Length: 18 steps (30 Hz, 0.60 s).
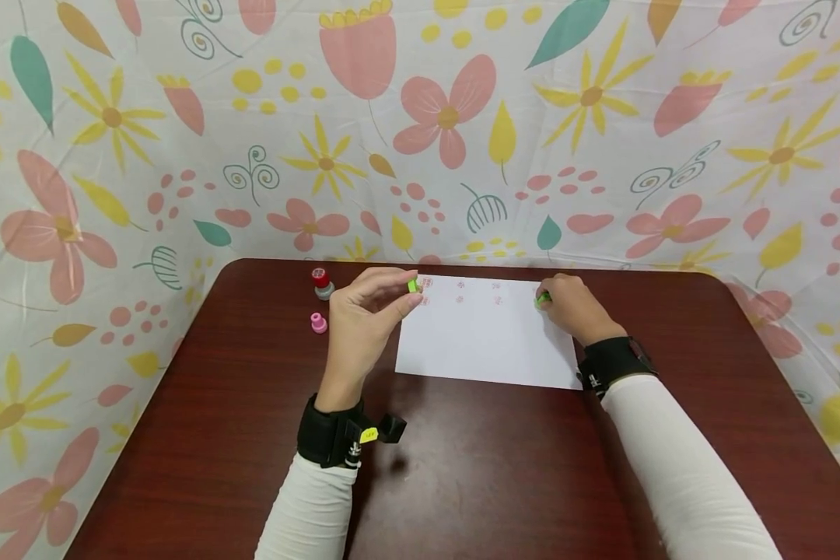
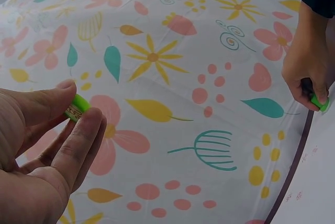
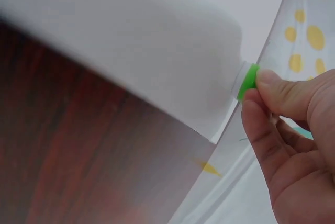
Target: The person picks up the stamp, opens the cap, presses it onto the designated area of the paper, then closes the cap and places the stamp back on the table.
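My left hand [image 1: 362, 315], raised by the paper's left edge, pinches a small green cap-like piece [image 2: 78, 107] between thumb and fingers. A patterned patch shows on that piece. My right hand [image 1: 575, 309] pinches a green stamp [image 3: 248, 81] with a pale base, held against the white paper [image 1: 486, 342] near its far right corner. Whatever lies under the stamp is hidden. Red prints [image 1: 460, 285] stand in two rows along the paper's far side.
Left of the paper, a red and grey stamp [image 1: 322, 285] and a smaller pink stamp [image 1: 318, 323] stand on the dark wooden table [image 1: 238, 435]. A flower-patterned cloth [image 1: 364, 179] hangs behind the table's far edge.
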### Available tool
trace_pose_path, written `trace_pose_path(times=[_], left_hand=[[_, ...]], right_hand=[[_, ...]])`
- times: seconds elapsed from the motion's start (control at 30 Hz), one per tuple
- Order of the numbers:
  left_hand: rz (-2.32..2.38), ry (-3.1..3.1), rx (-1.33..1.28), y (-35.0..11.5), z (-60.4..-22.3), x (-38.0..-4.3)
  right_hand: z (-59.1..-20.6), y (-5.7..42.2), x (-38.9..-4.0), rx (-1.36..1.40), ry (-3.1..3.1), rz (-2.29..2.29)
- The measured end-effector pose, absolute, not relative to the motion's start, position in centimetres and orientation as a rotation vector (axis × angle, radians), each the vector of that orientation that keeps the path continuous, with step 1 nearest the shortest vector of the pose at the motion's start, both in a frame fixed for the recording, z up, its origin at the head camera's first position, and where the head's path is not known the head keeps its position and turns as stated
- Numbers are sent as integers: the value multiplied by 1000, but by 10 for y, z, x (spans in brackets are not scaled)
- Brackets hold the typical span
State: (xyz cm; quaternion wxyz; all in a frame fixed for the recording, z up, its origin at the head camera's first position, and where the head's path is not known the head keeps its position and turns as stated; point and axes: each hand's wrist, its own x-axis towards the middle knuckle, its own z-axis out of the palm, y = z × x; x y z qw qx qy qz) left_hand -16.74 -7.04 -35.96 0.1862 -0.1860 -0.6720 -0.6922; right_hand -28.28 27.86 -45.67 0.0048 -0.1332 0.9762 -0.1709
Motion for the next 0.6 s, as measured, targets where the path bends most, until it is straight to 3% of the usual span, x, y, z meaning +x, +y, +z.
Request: trace_pose_path(times=[0.6], left_hand=[[-1974,-1893,-528,-69,-360,-165]], right_hand=[[-452,269,-282,-544,3095,-277]])
